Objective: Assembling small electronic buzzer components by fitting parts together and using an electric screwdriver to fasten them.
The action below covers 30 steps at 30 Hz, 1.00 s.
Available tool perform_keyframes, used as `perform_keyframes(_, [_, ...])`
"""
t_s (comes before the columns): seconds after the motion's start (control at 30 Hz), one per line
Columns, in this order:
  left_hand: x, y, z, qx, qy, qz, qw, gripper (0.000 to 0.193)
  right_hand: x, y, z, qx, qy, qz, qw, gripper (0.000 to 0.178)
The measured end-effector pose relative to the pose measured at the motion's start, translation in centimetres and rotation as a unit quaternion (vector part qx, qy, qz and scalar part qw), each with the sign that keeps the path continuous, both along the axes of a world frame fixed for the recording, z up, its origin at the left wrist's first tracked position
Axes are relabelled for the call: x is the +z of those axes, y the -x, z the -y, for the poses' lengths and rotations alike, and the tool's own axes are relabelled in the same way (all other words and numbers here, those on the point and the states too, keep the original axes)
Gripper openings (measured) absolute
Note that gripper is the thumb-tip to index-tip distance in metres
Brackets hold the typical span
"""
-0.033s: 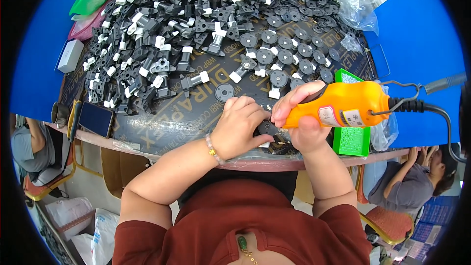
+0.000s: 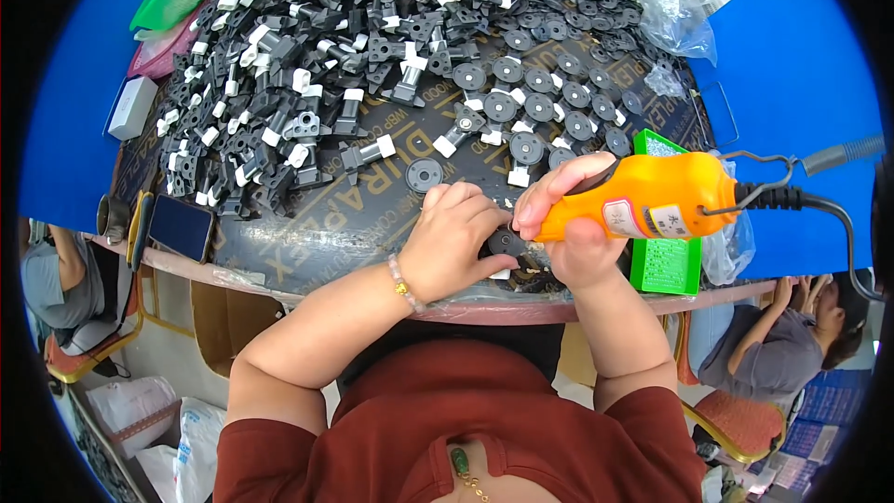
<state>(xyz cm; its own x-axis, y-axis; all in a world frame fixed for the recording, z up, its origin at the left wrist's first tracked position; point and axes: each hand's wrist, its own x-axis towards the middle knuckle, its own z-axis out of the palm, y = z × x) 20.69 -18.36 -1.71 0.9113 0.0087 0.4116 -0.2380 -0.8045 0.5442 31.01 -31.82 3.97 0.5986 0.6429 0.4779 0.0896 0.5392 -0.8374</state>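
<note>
My right hand [image 2: 579,224] is wrapped round an orange electric screwdriver [image 2: 684,188], which lies almost level with its cord running off to the right. The tool's front end, hidden by my fingers, meets a black plastic part with a round disc [image 2: 506,240] near the table's front edge. Bent over that part, my left hand [image 2: 456,242] holds it from the left side; its fingertips are partly hidden. Just beyond my left hand lies a loose black disc [image 2: 425,175]. Several black-and-white parts with discs [image 2: 526,147] stand farther back.
A big heap of black and white plastic parts [image 2: 279,93] covers the table's far left, with loose black discs [image 2: 596,14] at the far right. A green tray of small screws [image 2: 667,265] sits by my right wrist. A phone [image 2: 183,227] lies left. People sit on both sides.
</note>
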Motion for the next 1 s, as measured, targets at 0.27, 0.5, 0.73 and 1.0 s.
perform_keyframes(0.27, [-0.2, 0.4, -0.3, 0.001, -0.016, 0.013, 1.000, 0.051, 2.4, -5.5, 5.2, -0.164, -0.024, 0.109, 0.980, 0.064])
perform_keyframes(0.5, [-0.1, -0.3, 0.3, 0.007, -0.028, 0.023, 0.999, 0.050, 1.3, -13.8, 12.1, -0.418, 0.108, 0.107, 0.896, 0.029])
perform_keyframes(0.73, [0.0, -0.2, 0.2, 0.007, -0.030, 0.030, 0.999, 0.050, -0.2, -14.6, 12.5, -0.407, 0.076, 0.080, 0.907, 0.025])
perform_keyframes(1.0, [0.0, -0.2, 0.1, 0.003, -0.035, 0.029, 0.999, 0.051, -0.3, -14.6, 12.6, -0.442, 0.093, 0.083, 0.888, 0.029])
